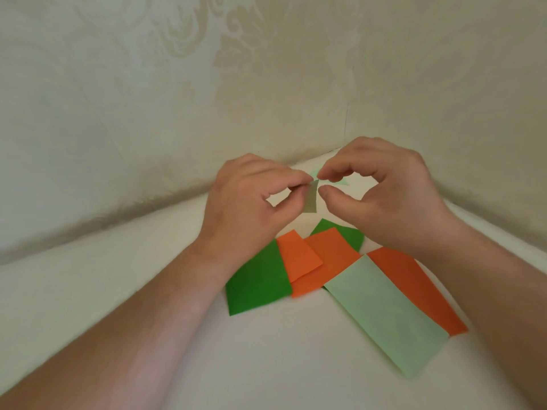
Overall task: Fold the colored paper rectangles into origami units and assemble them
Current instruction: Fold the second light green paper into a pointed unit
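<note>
While both hands pinch it, pale-green paper [311, 199] hangs — thin, narrow.

Before you a white counter [148, 291] carries a loose overlapping spread of papers: a dark green sheet [257, 285] at left, two orange pieces [299, 257] partly over it, another dark green sheet [352, 236] behind, and a pale green rectangle [384, 315] overlapping a long orange strip [420, 288].
</note>
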A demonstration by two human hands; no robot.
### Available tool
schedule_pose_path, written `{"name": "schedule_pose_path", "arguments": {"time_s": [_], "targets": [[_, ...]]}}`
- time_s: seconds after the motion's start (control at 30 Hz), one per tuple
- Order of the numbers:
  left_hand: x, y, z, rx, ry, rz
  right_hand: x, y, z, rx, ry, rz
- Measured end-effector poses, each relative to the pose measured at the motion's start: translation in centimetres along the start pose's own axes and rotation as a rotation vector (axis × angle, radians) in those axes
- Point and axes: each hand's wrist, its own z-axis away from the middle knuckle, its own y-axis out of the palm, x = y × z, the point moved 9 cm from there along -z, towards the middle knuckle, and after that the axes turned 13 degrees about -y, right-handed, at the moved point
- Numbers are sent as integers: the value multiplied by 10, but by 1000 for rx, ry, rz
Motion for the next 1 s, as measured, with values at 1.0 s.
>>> {"name": "schedule_pose_path", "arguments": {"time_s": [1.0], "targets": [[44, -8, -9, 1, -361, 110, -27, -31, 9, -395, 412, -271]]}}
